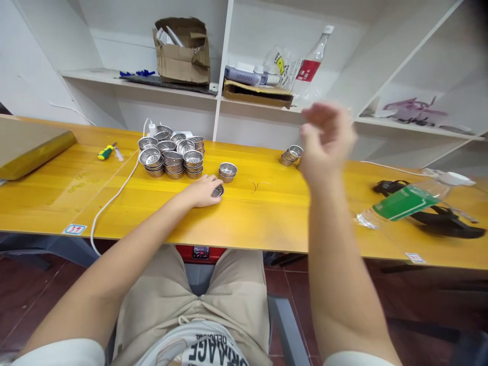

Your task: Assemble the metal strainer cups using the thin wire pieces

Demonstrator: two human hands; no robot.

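Note:
My left hand (pixel 206 191) rests on the table with its fingers closed around a small perforated metal cup (pixel 218 191), mostly covered by the fingers. Just beyond it stands a short stack of the same metal cups (pixel 227 172). To the left is a large cluster of stacked perforated cups (pixel 173 158). My right hand (pixel 328 140) is raised above the table, blurred by motion. Its fingers curl loosely, apart from the thumb, and I see nothing between them. Behind its left side, a small group of cups (pixel 292 154) is partly hidden.
A green-labelled bottle (pixel 404 202) lies over black straps (pixel 446 223) at right. A white cable (pixel 118 195) crosses the table's left part, near a screwdriver (pixel 105 152). Thin wire pieces (pixel 261 184) lie mid-table. Shelves at the back hold a cardboard box (pixel 183 61) and an upright bottle (pixel 310 63).

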